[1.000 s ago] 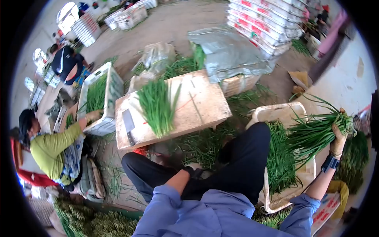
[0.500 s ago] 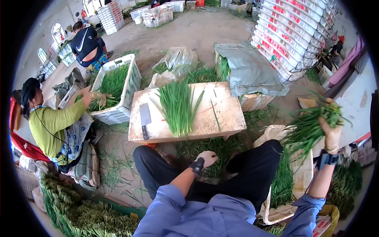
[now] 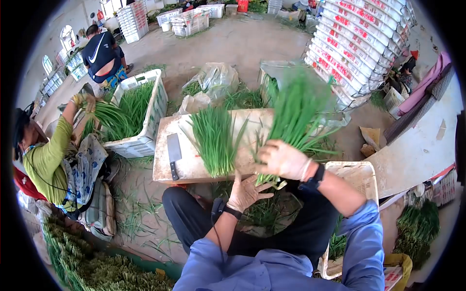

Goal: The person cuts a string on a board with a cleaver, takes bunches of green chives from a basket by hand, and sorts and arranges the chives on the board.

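My right hand [image 3: 284, 161], in a pale glove, is closed round a bunch of long green stalks [image 3: 298, 109], whose tops are blurred and point away from me over the board's right side. Just left of the bunch's cut ends, my left hand [image 3: 246, 194] is open, palm up, fingers spread, at the board's near edge. Another green bunch [image 3: 213, 140] lies on the pale board [image 3: 247, 121]. To its left rests a cleaver [image 3: 174, 153] with a black handle.
A white crate of greens [image 3: 158, 104] stands left of the board, beside a person in yellow-green [image 3: 48, 167]. Farther back another person [image 3: 102, 56] crouches. Stacked white crates [image 3: 357, 43] rise at back right. A pale basket [image 3: 359, 179] is by my right knee.
My right hand has swung the held bunch from the far right to the board. My left hand has risen from between my knees and opened. The nearby person has lifted some stalks.
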`<move>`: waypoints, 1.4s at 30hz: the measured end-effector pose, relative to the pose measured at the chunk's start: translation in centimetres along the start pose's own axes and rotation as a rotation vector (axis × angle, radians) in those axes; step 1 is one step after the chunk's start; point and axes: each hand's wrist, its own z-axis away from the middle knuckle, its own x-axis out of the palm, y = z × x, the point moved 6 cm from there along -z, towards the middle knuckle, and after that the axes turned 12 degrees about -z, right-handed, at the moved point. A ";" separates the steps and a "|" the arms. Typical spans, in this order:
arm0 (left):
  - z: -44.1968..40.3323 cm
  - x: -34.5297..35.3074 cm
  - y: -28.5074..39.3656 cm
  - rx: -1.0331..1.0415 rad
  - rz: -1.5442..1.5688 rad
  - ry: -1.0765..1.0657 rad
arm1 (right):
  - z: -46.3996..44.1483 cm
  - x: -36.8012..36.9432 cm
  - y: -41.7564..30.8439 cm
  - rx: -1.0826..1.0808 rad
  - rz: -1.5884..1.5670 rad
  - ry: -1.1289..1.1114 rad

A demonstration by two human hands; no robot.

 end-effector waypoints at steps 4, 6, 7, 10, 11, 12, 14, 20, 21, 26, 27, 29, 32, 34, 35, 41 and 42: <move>-1.3 -5.3 -1.1 0.041 0.034 0.199 | 1.4 13.0 -3.0 0.044 -0.164 -0.198; -3.0 -11.7 -3.8 0.000 0.048 0.274 | 3.3 19.2 -4.0 0.155 -0.246 -0.330; -3.2 -12.2 -3.9 -0.016 0.039 0.307 | 3.7 20.3 -4.6 0.182 -0.268 -0.306; -2.9 -10.4 -3.5 -0.053 -0.073 0.385 | 4.4 21.0 -5.2 0.241 -0.323 -0.272; -2.2 -9.3 -3.8 -0.079 -0.110 0.410 | 4.6 20.5 -5.1 0.259 -0.334 -0.265; -2.3 -9.0 -3.9 -0.095 -0.155 0.424 | 4.7 19.9 -4.5 0.276 -0.330 -0.253; -2.8 -8.8 -4.0 -0.090 -0.109 0.320 | 5.2 18.5 -3.8 0.362 -0.291 -0.265; -3.6 -8.4 -5.3 -0.055 -0.127 0.217 | 9.9 17.5 -3.5 0.858 -0.234 -0.192; -3.5 -8.6 -5.5 -0.057 -0.107 0.252 | 10.8 17.3 -3.6 0.953 -0.213 -0.127; -3.4 -9.3 -5.9 -0.076 -0.074 0.297 | 18.5 23.2 -5.6 1.473 -0.582 0.404; -3.3 -9.2 -5.8 -0.083 -0.058 0.304 | 19.4 24.2 -5.9 1.581 -0.748 0.535; -3.2 -9.0 -5.7 -0.088 -0.068 0.330 | 21.0 27.7 -7.2 1.885 -1.322 0.605; -3.8 -10.6 -6.4 -0.099 -0.076 0.328 | 17.2 25.5 -7.6 1.981 -1.912 0.617; -4.0 -12.1 -7.4 -0.109 -0.086 0.346 | 14.7 24.6 -6.8 1.848 -1.945 0.564; -4.1 -12.6 -7.6 -0.108 -0.096 0.367 | 12.8 22.1 -6.2 1.800 -1.959 0.685; -3.0 -10.9 -6.8 -0.088 -0.067 0.336 | 13.7 24.9 -5.4 1.594 -1.860 0.688; -2.8 -11.3 -6.8 -0.105 -0.060 0.336 | 14.9 27.0 -5.7 1.593 -1.998 0.763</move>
